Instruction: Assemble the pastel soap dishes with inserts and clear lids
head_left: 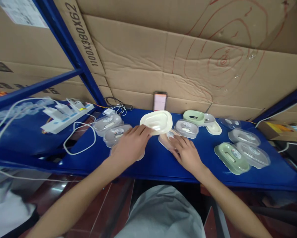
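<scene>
My left hand (132,140) is closed on the left end of a cream oval soap dish (156,121), which it holds tilted above the blue table. My right hand (185,150) grips the right side of a peach soap dish (164,140) with a clear lid and a round label, its fingers over the lid. Part of another lidded dish (141,156) shows under my left hand. Just behind my right hand sits a greyish lidded soap dish (186,129). Two more lidded dishes, one of them greyish (116,135), lie left of my left hand.
A green dish (193,116) and a small cream tray (213,128) lie at the back. Several lidded dishes, including a green one (232,158), stand at right. A phone (160,101) leans on the cardboard. At left are a power strip (67,117) and white cables.
</scene>
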A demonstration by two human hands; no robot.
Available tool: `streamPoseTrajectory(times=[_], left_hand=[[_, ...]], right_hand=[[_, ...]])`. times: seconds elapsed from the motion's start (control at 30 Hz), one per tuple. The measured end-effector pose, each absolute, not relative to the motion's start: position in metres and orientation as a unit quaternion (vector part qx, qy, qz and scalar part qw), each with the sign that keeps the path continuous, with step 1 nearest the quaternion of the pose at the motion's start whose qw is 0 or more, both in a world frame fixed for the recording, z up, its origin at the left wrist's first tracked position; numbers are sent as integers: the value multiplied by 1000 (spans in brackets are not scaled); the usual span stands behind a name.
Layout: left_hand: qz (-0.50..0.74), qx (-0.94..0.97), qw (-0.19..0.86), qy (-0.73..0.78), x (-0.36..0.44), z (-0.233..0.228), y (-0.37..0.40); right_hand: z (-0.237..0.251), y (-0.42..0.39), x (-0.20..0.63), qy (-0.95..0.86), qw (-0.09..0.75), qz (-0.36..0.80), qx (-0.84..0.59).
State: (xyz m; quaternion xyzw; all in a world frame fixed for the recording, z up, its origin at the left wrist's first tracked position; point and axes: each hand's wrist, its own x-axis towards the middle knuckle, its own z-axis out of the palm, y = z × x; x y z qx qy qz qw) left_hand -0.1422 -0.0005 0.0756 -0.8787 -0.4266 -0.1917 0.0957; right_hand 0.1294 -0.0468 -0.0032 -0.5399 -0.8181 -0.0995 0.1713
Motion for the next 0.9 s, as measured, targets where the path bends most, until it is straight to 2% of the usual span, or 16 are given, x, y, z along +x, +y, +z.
streamPoseTrajectory(times=[0.07, 0.17, 0.37, 0.5, 0.6, 0.73, 0.87, 0.9], left_hand=[[-281, -869, 90, -397, -147, 67, -28], [-323, -872, 66, -361, -143, 42, -59], [-247, -913, -15, -323, -121, -11, -74], [-190, -930, -22, -315, -110, -22, -66], [-197, -927, -37, -318, -107, -24, -61], [-263, -909, -76, -313, -110, -33, -59], [-330, -868, -101, -357, -113, -43, -61], [-334, -859, -111, -373, -114, -45, -62]], right_hand=[[-2, -19, 118, -835, 170, -65, -519], [4, 22, 118, -841, 166, -51, -512], [29, 70, 209, -763, 157, -63, -624], [38, 82, 267, -737, 117, -42, -665], [44, 85, 279, -731, 122, -42, -670], [46, 53, 257, -705, 190, -85, -678], [20, -34, 207, -721, 260, -94, -635], [9, -57, 193, -731, 308, -80, -604]])
